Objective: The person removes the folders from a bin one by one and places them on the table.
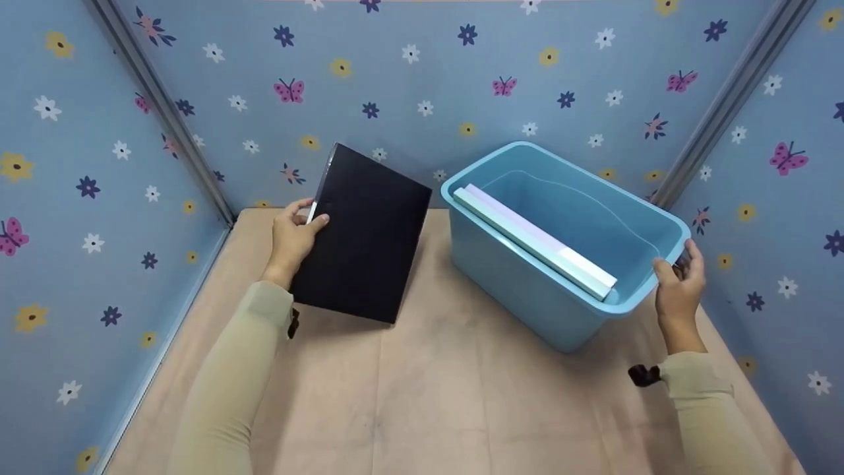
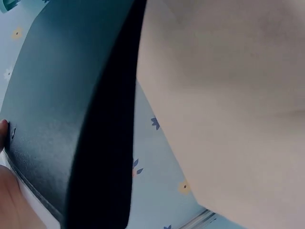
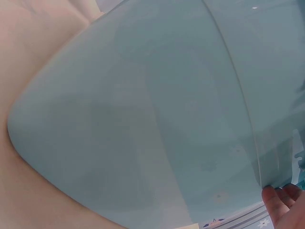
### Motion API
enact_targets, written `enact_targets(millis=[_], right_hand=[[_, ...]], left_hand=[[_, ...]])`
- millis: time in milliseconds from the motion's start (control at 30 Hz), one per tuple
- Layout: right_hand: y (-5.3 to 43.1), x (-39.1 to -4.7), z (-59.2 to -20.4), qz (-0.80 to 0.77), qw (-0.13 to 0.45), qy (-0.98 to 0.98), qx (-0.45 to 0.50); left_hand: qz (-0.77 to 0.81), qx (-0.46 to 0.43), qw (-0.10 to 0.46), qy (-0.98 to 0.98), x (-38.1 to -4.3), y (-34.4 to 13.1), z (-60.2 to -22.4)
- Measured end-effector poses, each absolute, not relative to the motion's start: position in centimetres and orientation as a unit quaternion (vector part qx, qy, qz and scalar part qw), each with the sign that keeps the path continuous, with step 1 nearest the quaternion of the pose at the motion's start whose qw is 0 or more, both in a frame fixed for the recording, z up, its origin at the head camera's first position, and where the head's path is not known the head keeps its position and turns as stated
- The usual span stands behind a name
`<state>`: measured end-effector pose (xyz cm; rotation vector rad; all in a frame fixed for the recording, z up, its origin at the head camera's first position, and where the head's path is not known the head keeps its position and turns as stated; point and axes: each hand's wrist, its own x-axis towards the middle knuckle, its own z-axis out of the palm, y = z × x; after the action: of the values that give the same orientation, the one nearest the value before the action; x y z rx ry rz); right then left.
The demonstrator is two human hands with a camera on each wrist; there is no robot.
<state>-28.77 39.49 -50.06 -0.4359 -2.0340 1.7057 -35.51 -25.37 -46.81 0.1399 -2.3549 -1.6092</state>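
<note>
Left hand (image 1: pixel 290 239) pinches a black folder (image 1: pixel 369 237) left of a blue bin (image 1: pixel 514 280), some fingers hidden behind; right hand (image 1: pixel 682 290) grips the bin's rim. Counter (image 1: pixel 428 389) stretches between and in front.

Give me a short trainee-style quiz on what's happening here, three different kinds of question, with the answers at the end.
1. Which of the person's hands grips the rim of the blue bin?
2. Multiple choice: what colour is the folder held beside the bin?
a) Red
b) Black
c) Yellow
3. True or false: the folder is inside the bin.

Key:
1. The right hand, at the bin's right end.
2. b) Black.
3. False. The left hand holds it by one edge, outside the bin.
</note>
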Motion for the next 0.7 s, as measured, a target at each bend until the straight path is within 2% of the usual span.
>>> enact_targets(millis=[300, 700], right_hand=[[39.6, -29.0, -50.1, 0.632, 0.229, -0.725, -0.152], [39.5, -28.9, -49.9, 0.629, 0.225, -0.727, -0.159]], left_hand=[[-0.586, 0.090, 0.110, -0.797, -35.7, -24.6, -48.5], [-0.623, 0.123, 0.112, -0.764, -36.2, -23.1, -51.0]])
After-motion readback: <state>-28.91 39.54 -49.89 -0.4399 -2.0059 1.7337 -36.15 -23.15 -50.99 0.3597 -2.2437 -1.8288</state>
